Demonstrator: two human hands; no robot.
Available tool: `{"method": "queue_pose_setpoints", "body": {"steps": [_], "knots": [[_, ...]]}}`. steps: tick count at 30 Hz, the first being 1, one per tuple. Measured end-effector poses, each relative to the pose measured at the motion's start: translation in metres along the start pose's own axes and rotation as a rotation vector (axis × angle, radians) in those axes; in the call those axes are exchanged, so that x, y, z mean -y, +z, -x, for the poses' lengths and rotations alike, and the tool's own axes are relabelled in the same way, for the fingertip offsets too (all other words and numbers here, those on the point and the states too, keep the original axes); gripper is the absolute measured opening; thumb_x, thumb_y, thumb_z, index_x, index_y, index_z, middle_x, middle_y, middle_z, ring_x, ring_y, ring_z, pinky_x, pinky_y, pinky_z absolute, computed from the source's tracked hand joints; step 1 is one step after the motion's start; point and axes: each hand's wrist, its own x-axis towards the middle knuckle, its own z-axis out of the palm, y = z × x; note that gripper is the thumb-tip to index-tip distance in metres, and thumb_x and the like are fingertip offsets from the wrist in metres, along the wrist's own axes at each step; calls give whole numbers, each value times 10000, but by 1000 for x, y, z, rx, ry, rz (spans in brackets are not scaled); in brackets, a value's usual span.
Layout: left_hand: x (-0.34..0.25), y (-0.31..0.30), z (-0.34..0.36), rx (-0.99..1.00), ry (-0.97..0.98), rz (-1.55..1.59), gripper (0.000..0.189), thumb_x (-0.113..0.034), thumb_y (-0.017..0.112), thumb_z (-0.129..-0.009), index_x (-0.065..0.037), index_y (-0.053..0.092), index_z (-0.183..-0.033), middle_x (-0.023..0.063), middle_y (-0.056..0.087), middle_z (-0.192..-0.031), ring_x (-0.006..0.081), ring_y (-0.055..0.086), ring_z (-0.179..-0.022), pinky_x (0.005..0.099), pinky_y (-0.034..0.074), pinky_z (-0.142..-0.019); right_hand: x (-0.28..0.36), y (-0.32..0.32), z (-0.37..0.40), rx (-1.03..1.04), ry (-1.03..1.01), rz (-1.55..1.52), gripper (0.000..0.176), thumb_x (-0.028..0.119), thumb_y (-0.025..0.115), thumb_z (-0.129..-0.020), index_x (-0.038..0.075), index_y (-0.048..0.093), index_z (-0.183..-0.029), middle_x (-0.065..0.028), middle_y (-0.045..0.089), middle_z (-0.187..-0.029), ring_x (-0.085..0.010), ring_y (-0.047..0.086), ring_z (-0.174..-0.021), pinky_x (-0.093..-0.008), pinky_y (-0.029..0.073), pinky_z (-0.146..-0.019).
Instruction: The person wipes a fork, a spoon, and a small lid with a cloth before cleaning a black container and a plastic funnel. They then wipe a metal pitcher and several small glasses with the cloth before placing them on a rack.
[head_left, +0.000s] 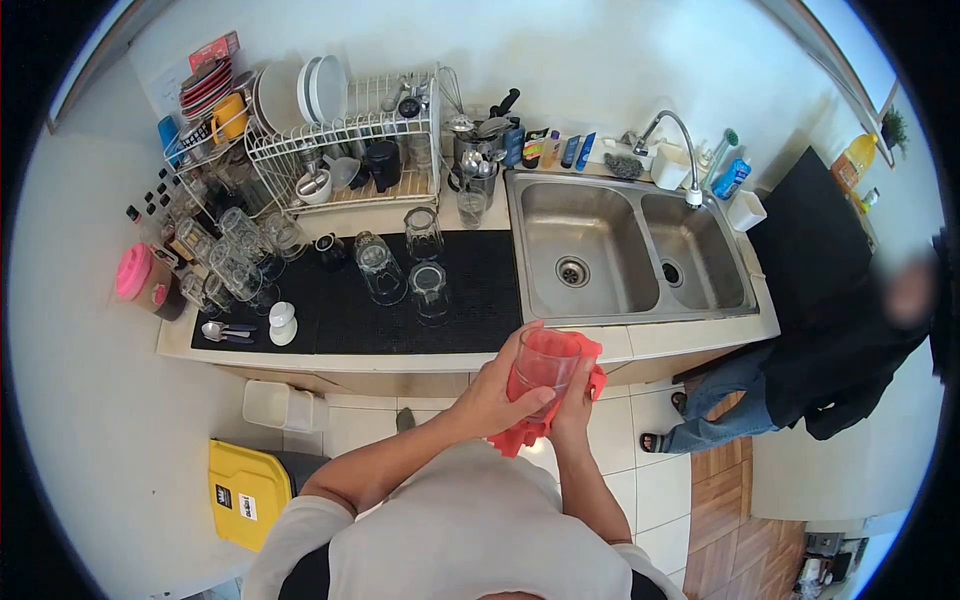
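A clear drinking glass (546, 362) is held up in front of my chest, with its mouth tilted away from me. My left hand (492, 392) wraps round its left side, thumb across the front. On the other side, my right hand (572, 405) grips a red cloth (590, 352) pressed against the glass; part of the cloth hangs below it. Some of the right fingers are hidden behind the glass and cloth. Beyond my hands, a black drying mat (350, 335) carries a glass mug (379, 268) and two upturned glasses, one of them a tumbler (430, 290).
A double steel sink (583, 300) with a faucet (672, 125) is right of the mat. A white dish rack (345, 205) holds plates and cups at the back. Several glasses (235, 265) crowd the left. Another person (840, 350) stands at right. A yellow-lidded bin (245, 490) is on the floor.
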Motion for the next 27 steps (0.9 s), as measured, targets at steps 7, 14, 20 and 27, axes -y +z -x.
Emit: {"method": "queue_pose_setpoints", "body": {"steps": [7,14,20,27], "knots": [[10,19,2,-184,186,-246,867,-259,655,-847,12,107,-1461,227,367,-1404,308,413,-1287,390,337,-1057,-9,9,1,-52,-112,-170,652,548,257,-984,12,423,-1314,-137,521,-1272,-254,533,-1156,-377,448,-957],[-16,3,-1,80,40,91,838,-323,660,-847,-5,173,-1452,227,322,-1426,312,372,-1311,398,326,-1065,-6,-5,-5,-60,-209,-76,623,539,280,-985,26,407,-1315,-133,531,-1241,-248,542,-1135,-377,451,-951],[-16,-11,-10,121,91,-73,829,-344,751,-769,-16,314,-1392,176,321,-1434,288,364,-1316,387,299,-1087,4,2,-2,-116,-396,191,456,360,321,-1020,-21,497,-1200,-126,588,-1136,-227,579,-1022,-337,463,-873],[8,2,-8,-215,189,335,811,-357,787,-742,-79,342,-1360,175,437,-1329,295,450,-1237,456,362,-1038,18,-7,-7,-260,-461,424,401,307,335,-1022,-22,529,-1141,-94,609,-1066,-222,587,-963,-315,465,-828]]}}
